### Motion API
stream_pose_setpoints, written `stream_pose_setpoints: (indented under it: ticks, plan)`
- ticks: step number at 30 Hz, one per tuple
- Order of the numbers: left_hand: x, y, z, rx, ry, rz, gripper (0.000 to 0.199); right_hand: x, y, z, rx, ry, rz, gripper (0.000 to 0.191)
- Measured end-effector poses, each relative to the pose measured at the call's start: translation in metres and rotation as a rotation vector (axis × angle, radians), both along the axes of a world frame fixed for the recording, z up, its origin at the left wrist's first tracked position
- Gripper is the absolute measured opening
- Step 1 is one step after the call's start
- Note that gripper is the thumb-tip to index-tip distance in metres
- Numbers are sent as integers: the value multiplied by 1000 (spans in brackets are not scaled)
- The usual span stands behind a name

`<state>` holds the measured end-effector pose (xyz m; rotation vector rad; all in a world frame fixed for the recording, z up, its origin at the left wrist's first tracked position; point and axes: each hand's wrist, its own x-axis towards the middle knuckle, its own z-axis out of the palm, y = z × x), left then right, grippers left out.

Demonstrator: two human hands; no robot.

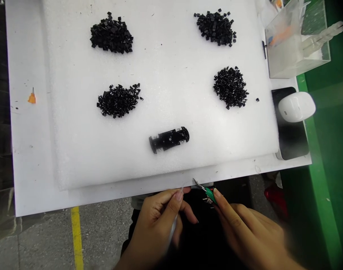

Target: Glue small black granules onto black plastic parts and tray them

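Pinching a thin clear strip [182, 187] between thumb and forefinger, the left hand [159, 215] holds it at the near edge of the surface [30, 157], the strip's far end too faint to trace. The right hand [246, 223] has its grip closed on a green-handled tool [210, 195], probably tweezers, whose slim metal tip [199, 184] points toward the strip; whether they touch cannot be told. With the strip so transparent and the hands mostly over a dark lap, a slackened pinch could, in my judgement, lose it from sight, and a misplaced tip could nick it or a finger. Just beyond, a black oblong part [169, 139] lies slightly askew on a white foam pad [89, 150], where a knock might shift it. Farther out sit four loose piles of black pieces, two nearer [117, 101] [230, 88] and two farther [112, 36] [216, 29]; a brushing sleeve would likely scatter or mix them. Off to the side lie a stray black piece [257, 99] and a white rounded case [297, 107].
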<state>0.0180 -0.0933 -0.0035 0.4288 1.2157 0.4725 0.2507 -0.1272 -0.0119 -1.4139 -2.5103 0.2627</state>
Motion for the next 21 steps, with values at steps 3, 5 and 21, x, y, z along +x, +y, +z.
stream_pose_setpoints:
  ticks: [3, 5, 21]
  plan:
    - [1, 1, 3, -5, 12, 12, 47, 3, -2, 1, -12, -50, 27, 61]
    - [1, 2, 4, -11, 11, 17, 47, 6, -3, 1, -14, -68, 46, 62]
    - [-2, 0, -6, 5, -57, 65, 49, 19, 17, 18, 31, 114, -200, 52]
